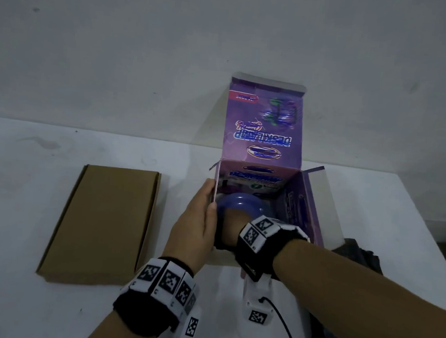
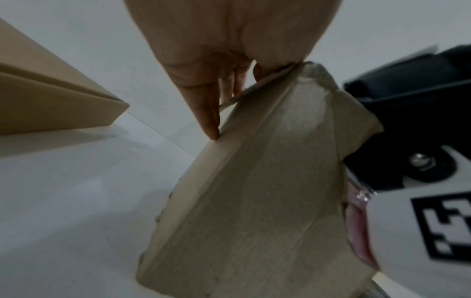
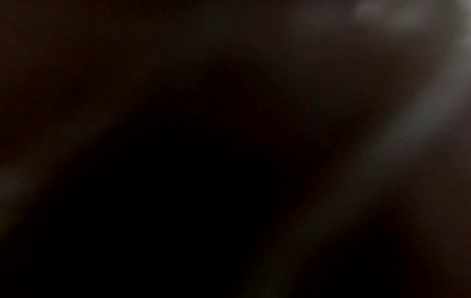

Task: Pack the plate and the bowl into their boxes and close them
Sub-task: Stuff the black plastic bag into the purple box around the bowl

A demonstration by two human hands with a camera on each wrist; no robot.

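Note:
A purple printed box point(image 1: 308, 203) stands open on the white table, its lid point(image 1: 263, 124) upright at the back. A blue bowl point(image 1: 240, 204) sits tilted inside it, foot ring facing up. My left hand point(image 1: 201, 221) holds the box's left wall, the thumb over its edge. The left wrist view shows its fingers point(image 2: 209, 113) pinching that thin cardboard edge point(image 2: 254, 201). My right hand point(image 1: 229, 224) reaches into the box at the bowl, its fingers hidden behind the wrist band. The right wrist view is dark. A flat brown cardboard box point(image 1: 104, 223) lies closed at the left.
The brown box's corner point(image 2: 51, 100) lies close to my left hand. A dark cloth point(image 1: 357, 256) lies at the table's right edge behind the purple box. The wall rises just behind the table. Bare white table point(image 1: 24, 205) stretches to the left and front.

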